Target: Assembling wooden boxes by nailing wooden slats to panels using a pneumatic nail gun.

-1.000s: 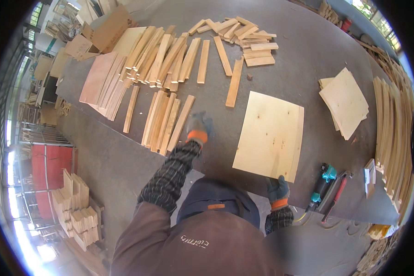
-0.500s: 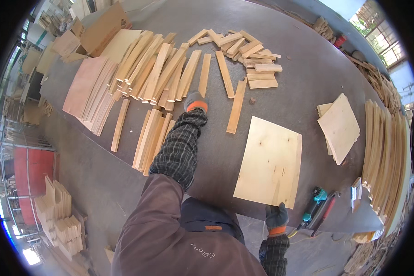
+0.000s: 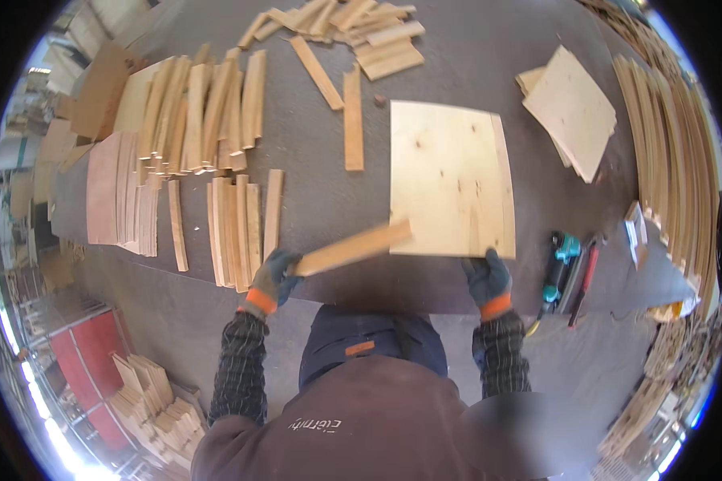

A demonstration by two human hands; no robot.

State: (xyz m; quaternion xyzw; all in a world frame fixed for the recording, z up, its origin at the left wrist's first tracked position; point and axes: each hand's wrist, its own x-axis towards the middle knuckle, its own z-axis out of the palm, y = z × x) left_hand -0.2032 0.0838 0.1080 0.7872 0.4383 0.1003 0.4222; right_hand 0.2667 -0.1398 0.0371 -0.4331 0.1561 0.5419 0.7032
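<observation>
My left hand, in a grey glove with an orange cuff, is closed round one end of a wooden strip. The strip slants up to the right, slightly blurred, and its far end overlaps the near left corner of a pale plywood panel. At that panel's near right edge, my right hand, gloved alike, grips the rim with the thumb on top; its other fingers are partly hidden. Another single strip lies just left of the panel. Beside my left hand is a row of parallel strips.
Piled strips and stacked thin boards cover the table's left side. Short wood pieces lie at the back. To the right are two or more plywood panels, a teal power tool, a red-handled tool and long strips.
My left hand has come back from the strip pile toward me, now holding a strip. My right hand stays at the panel's near edge. The view has shifted, so the table sits higher.
</observation>
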